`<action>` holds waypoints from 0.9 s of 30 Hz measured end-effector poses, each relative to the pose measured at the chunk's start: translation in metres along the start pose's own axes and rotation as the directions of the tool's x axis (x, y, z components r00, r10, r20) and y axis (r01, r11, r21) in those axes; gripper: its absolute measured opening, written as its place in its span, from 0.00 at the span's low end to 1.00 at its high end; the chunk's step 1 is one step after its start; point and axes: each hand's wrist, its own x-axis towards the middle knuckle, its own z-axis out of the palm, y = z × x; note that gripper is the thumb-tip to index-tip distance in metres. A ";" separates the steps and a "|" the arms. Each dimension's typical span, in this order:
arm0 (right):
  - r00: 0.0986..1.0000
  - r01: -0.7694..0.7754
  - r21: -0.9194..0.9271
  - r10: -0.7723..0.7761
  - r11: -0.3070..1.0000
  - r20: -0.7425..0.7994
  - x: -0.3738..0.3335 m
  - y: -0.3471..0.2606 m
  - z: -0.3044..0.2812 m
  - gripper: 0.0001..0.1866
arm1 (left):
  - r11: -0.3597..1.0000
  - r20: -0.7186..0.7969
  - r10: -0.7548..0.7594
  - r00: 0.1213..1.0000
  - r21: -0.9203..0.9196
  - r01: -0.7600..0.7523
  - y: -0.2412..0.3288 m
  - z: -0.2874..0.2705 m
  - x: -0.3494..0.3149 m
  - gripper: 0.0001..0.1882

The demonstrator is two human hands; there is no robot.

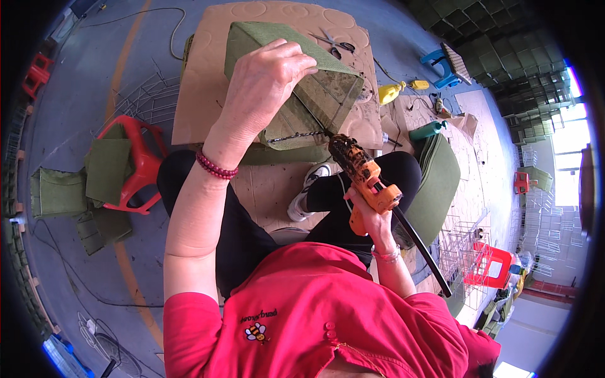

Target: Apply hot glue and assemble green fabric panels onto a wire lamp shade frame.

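Observation:
My left hand grips the top edge of a green felt-covered box built on a wire frame, holding it tilted over my lap. An orange hot glue gun is in my right hand, its dirty black nozzle touching the box's lower front edge near a wire. A black glue stick pokes out of the gun's back toward the lower right. The box rests over a cardboard sheet on the floor.
Scissors lie on the cardboard behind the box. A red stool with green felt pieces stands left. Wire frames, a stack of green felt, a yellow tool and a blue stool lie right.

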 end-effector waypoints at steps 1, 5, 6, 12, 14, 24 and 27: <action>1.000 -0.009 0.004 0.009 1.000 -0.006 -0.001 -0.001 0.000 0.14 | 1.000 0.006 0.008 1.000 -0.006 -0.008 0.000 0.000 0.000 0.08; 1.000 0.000 0.009 0.000 1.000 -0.015 0.001 0.002 -0.003 0.14 | 1.000 0.004 0.005 1.000 -0.002 -0.005 0.001 -0.001 0.000 0.07; 1.000 0.022 0.008 -0.022 1.000 0.001 0.004 0.003 -0.005 0.13 | 1.000 0.009 0.005 1.000 -0.005 -0.005 0.001 -0.001 -0.001 0.08; 0.999 0.010 -0.030 -0.008 1.000 0.048 0.002 -0.002 -0.004 0.12 | 1.000 0.018 0.019 1.000 -0.008 -0.019 0.001 -0.001 0.001 0.08; 0.997 0.013 -0.108 -0.004 0.994 0.083 0.002 -0.003 -0.004 0.12 | 1.000 0.014 0.019 1.000 -0.021 -0.018 0.001 -0.001 0.001 0.08; 0.998 0.037 -0.082 -0.033 0.996 0.048 0.007 0.003 -0.006 0.12 | 1.000 0.023 0.022 0.999 -0.015 -0.021 0.002 -0.003 0.001 0.08; 0.998 0.012 -0.108 -0.006 0.994 0.057 0.005 0.001 -0.005 0.12 | 1.000 0.036 0.022 0.999 -0.013 -0.021 0.003 -0.001 0.001 0.08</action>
